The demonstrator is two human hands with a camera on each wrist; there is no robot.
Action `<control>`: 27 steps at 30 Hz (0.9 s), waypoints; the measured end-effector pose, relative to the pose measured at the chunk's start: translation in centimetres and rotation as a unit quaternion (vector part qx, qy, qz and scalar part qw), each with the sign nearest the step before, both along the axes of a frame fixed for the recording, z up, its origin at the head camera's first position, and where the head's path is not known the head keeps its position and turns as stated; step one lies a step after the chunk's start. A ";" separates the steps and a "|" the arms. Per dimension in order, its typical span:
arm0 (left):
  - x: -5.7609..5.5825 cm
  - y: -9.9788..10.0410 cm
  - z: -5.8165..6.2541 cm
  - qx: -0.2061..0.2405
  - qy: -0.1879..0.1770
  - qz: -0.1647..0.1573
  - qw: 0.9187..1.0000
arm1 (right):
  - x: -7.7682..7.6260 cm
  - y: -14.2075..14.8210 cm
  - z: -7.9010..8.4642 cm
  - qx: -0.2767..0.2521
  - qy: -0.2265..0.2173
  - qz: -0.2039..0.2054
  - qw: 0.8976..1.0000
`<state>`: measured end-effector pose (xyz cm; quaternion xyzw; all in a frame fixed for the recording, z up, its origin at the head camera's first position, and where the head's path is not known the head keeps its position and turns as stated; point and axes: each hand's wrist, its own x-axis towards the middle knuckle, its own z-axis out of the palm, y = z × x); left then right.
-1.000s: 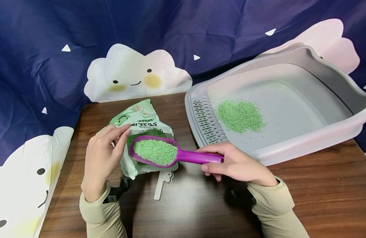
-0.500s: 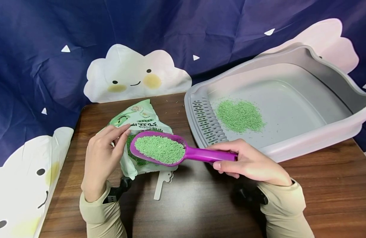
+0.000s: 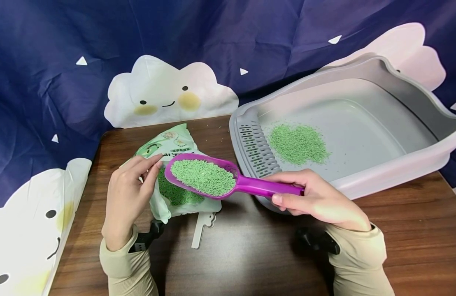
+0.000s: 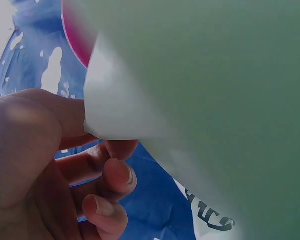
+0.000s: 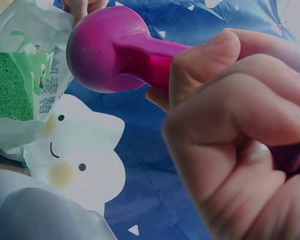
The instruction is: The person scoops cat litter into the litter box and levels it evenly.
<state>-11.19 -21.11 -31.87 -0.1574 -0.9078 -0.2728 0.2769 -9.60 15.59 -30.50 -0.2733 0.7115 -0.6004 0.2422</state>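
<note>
My right hand [image 3: 313,197] grips the handle of a purple scoop [image 3: 268,186], its bowl heaped with light green litter pellets [image 3: 203,176]. The bowl hangs above the open bag of pellets [image 3: 181,142], partly hiding it. In the right wrist view the fingers curl round the scoop [image 5: 102,50] handle and the bowl's underside shows. My left hand [image 3: 128,195] pinches the edge of the bag's mouth between thumb and index finger. From the left wrist view, the bag [image 4: 215,110] wall fills much of the picture, with the other fingers loosely bent beneath its edge.
A large grey litter box [image 3: 376,176] stands on the right of the wooden table [image 3: 231,255], with a patch of green pellets on its floor. A small white cloud-topped stick [image 3: 199,234] lies before the bag. A blue cloud-print cloth [image 3: 280,37] hangs behind.
The filled scoop has risen from the bag's opening and shifted right and away from me with my right hand. My left hand stays on the bag's edge.
</note>
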 end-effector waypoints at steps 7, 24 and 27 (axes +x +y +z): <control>0.0 0.0 0.0 0.001 0.001 0.002 1.000 | 0.4 1.0 0.5 -0.001 -0.003 -0.024 1.000; 0.0 0.0 0.0 -0.002 -0.001 0.004 1.000 | -0.2 3.5 -0.1 -0.105 -0.044 -0.094 0.989; 0.0 0.0 0.0 -0.001 -0.001 0.004 1.000 | -0.2 4.0 -0.2 -0.118 -0.058 -0.124 0.984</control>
